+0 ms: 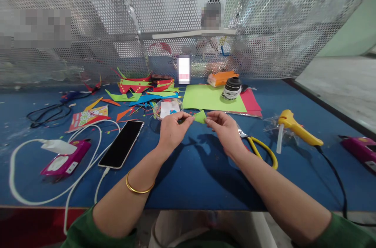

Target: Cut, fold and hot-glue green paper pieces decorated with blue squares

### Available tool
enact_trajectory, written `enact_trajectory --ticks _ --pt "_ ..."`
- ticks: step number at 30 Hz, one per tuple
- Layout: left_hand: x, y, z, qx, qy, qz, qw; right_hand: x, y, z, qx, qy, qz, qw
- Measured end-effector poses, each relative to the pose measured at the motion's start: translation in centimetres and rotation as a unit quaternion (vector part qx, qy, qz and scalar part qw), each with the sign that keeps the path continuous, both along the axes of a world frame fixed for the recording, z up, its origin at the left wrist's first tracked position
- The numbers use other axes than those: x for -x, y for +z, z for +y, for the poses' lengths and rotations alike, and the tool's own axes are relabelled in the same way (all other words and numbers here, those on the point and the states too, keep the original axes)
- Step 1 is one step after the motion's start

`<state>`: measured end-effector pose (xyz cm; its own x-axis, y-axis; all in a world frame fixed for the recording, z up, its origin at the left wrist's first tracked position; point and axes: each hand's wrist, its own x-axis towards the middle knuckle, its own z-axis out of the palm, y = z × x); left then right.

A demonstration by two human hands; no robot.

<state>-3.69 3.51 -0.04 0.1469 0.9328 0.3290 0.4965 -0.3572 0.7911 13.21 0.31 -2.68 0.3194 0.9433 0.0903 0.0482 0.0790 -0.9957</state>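
Note:
A small piece of light green paper (200, 116) is held up over the blue table between my two hands. My left hand (174, 127) pinches its left end between thumb and fingers. On the other side, my right hand (223, 130) pinches the right edge the same way. Just behind them lies a large light green sheet (205, 99) on top of a red one (253, 103). Scissors with yellow handles (264, 151) rest beside my right wrist, their blades partly hidden by it. A clear round dish (158, 108) with a printed paper in it sits behind my left hand.
A yellow glue gun (299, 127) lies at right, its black cord running off the front edge. At left are a phone (122, 144), white cable and purple power strip (66, 160). Red-green paper cutouts (134, 86), scraps and a black-and-white spool (232, 88) stand farther back, before a perforated screen.

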Motion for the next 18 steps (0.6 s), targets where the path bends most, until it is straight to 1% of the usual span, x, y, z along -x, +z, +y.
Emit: enact_trajectory --ticks 2,3,4,5,6,7,8,9,10,11,13,16,18 --pt "0.0 0.0 -0.1 -0.018 0.003 0.035 0.999 -0.2 0.3 -0.2 -0.051 -0.028 -0.064 0.996" --pt "-0.1 -0.1 -0.1 -0.036 -0.001 0.058 0.998 -0.4 0.4 -0.4 -0.091 -0.038 -0.123 0.988" --pt "-0.1 -0.1 -0.1 -0.061 -0.009 0.084 0.995 -0.5 0.6 -0.5 -0.135 -0.044 -0.198 0.97" --pt "-0.1 -0.1 -0.2 -0.09 -0.019 0.11 0.99 -0.7 0.8 -0.7 -0.177 -0.048 -0.281 0.942" --pt "-0.1 -0.2 -0.2 -0.119 -0.032 0.134 0.983 -0.8 0.9 -0.8 -0.213 -0.05 -0.363 0.906" --pt "-0.2 -0.2 -0.3 -0.144 -0.044 0.154 0.977 -0.8 1.0 -0.8 -0.237 -0.05 -0.431 0.869" --pt "-0.2 -0.2 -0.3 -0.161 -0.056 0.17 0.971 -0.9 1.0 -0.9 -0.249 -0.046 -0.477 0.842" --pt "-0.2 -0.3 -0.3 -0.171 -0.067 0.181 0.966 -0.9 1.0 -0.9 -0.256 -0.04 -0.508 0.822" --pt "-0.3 -0.3 -0.3 -0.175 -0.074 0.185 0.964 -1.0 1.0 -0.9 -0.261 -0.034 -0.526 0.809" --pt "-0.3 -0.3 -0.3 -0.179 -0.076 0.179 0.965 -1.0 1.0 -0.8 -0.264 -0.028 -0.534 0.803" --pt "-0.3 -0.2 -0.3 -0.196 -0.056 0.136 0.969 -1.1 1.0 -0.7 -0.264 -0.028 -0.531 0.805" --pt "0.0 -0.1 -0.1 -0.223 0.009 0.032 0.974 -1.4 0.9 -0.5 -0.257 -0.048 -0.503 0.824" --pt "0.3 -0.1 0.1 -0.204 0.04 -0.026 0.978 -1.6 0.9 -0.4 -0.256 -0.055 -0.48 0.837"
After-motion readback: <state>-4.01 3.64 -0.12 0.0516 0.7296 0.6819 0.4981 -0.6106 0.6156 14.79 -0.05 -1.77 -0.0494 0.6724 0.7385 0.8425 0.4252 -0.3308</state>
